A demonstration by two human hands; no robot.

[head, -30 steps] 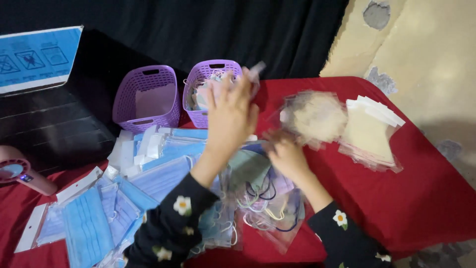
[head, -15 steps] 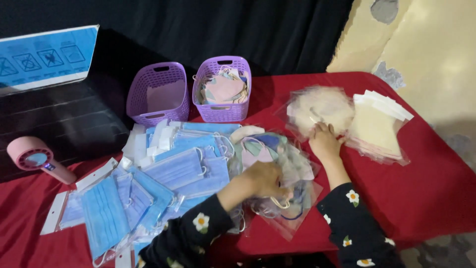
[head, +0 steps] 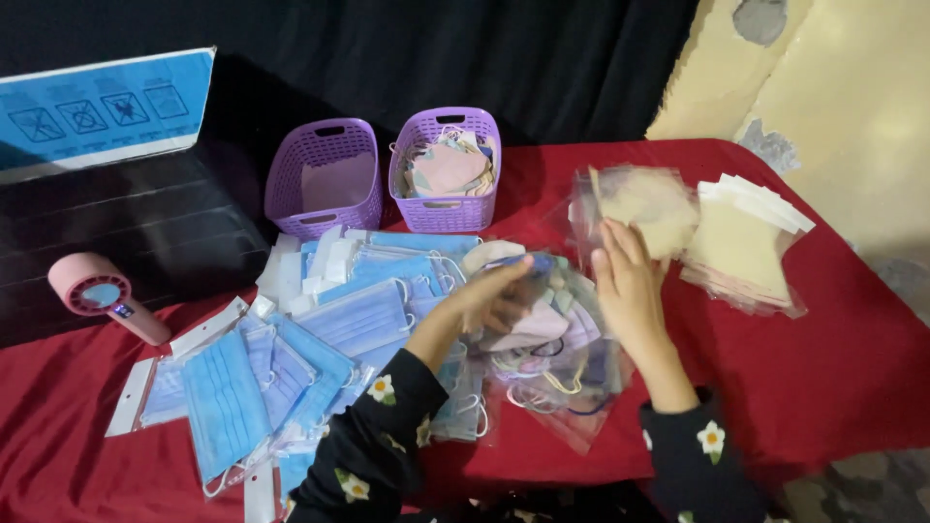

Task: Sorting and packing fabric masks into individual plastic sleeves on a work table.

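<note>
My left hand reaches into a clear plastic bag of pastel face masks, fingers pinched on a pink mask at its mouth. My right hand holds the bag's right edge, fingers pointing away from me. The bag lies on the red tablecloth in front of me. The right of two purple baskets holds several pastel masks. The left purple basket has only a pale sheet at its bottom.
Blue surgical masks are spread over the table's left half. Clear packets of beige masks and a beige-and-white stack lie at the right. A pink handheld fan sits far left, and a blue box stands behind it.
My left hand was raised over the right basket a second ago; it has come back down into the mask bag. My right hand stayed at the bag's right edge.
</note>
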